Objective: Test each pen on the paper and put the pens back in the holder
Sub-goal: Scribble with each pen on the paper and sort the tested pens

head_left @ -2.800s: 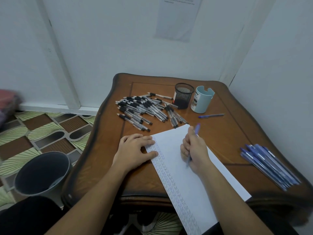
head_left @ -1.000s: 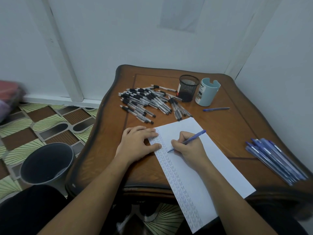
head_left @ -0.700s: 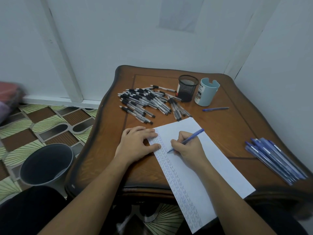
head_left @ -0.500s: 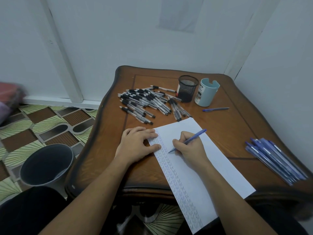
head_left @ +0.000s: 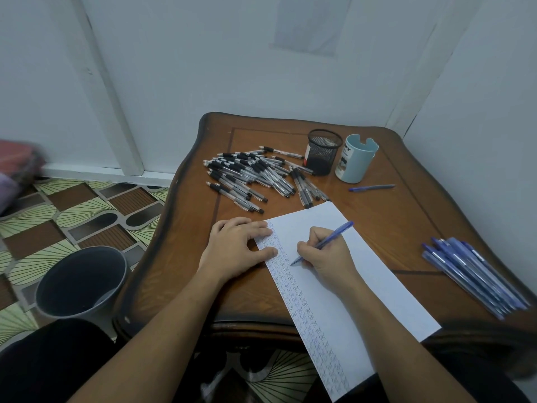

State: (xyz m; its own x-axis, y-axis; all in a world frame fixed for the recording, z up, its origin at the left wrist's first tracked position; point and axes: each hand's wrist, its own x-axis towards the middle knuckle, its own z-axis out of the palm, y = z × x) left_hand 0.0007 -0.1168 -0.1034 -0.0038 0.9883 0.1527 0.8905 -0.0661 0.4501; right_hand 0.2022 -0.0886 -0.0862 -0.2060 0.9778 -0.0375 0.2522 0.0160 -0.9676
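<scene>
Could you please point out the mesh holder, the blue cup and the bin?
mesh holder [head_left: 319,158]: head view, on its front wall.
blue cup [head_left: 357,167]: head view, on its side wall.
bin [head_left: 72,276]: head view, on its inner wall.

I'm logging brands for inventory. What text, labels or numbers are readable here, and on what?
"Y": end of a cut-off word on the light-blue holder; rest unreadable.
Mesh holder label: too small.
Wall sheet: blurred, unreadable.
Paper: pen-test squiggles, no words.
Blue pen in the right hand: no legible print.
</scene>
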